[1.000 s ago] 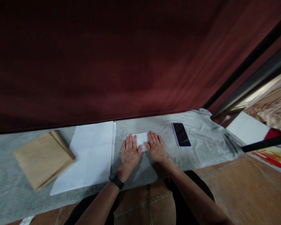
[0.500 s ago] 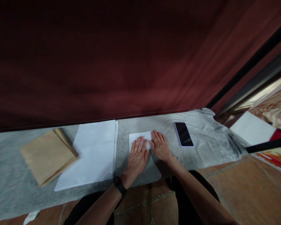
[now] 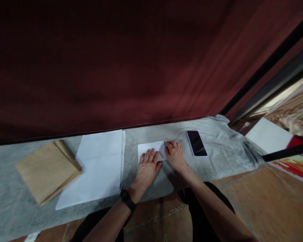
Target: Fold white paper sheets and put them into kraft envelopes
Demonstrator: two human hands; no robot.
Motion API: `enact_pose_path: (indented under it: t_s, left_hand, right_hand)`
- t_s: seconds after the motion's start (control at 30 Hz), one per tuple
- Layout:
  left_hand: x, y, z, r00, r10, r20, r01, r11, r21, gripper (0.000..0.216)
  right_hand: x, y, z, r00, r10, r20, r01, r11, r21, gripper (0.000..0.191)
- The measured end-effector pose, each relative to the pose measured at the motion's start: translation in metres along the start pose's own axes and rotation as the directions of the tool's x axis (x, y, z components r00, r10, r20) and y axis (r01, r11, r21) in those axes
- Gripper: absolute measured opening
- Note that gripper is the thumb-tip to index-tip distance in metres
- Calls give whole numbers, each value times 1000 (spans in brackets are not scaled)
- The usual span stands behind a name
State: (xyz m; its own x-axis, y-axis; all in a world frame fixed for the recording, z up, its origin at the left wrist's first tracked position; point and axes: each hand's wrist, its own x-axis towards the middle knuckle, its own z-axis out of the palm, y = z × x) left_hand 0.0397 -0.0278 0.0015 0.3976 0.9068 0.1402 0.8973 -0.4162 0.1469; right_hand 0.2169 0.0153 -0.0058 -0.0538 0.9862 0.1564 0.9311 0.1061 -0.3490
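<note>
A small folded sheet of white paper (image 3: 151, 146) lies on the grey cloth in front of me. My left hand (image 3: 148, 165) rests on its lower part with the fingers stretched out and lying flat. At the paper's right edge is my right hand (image 3: 175, 155), its fingers curled in and closed on that edge; the fingertips are partly hidden. To the right of this hand lies a phone (image 3: 197, 144) with a dark screen and a pale purple case.
Large white sheets (image 3: 97, 164) lie left of my hands, partly under a stack of brown paper envelopes (image 3: 49, 169). A dark red curtain (image 3: 131, 67) hangs behind the grey cloth (image 3: 212, 144). A black bar (image 3: 270, 62) slants at the right, above tiled floor (image 3: 275, 195).
My right hand's fingers, stretched flat on the paper before, have curled in at its right edge. The left hand stays flat, slightly lower on the sheet. The whole view has shifted a little.
</note>
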Motion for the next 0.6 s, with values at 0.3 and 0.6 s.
enact_pose_path:
  t_s: [0.3,0.6]
  left_hand:
    - [6,0,-5,999,-3,52,2,1000,28,42]
    - [8,0,-6,997,-12,70,7,998,58,49]
  right_hand:
    - [11,-7,-6,970,173,171,-215,938,270,26]
    - [17,1,-4,940,218,261,-323,816,479,23]
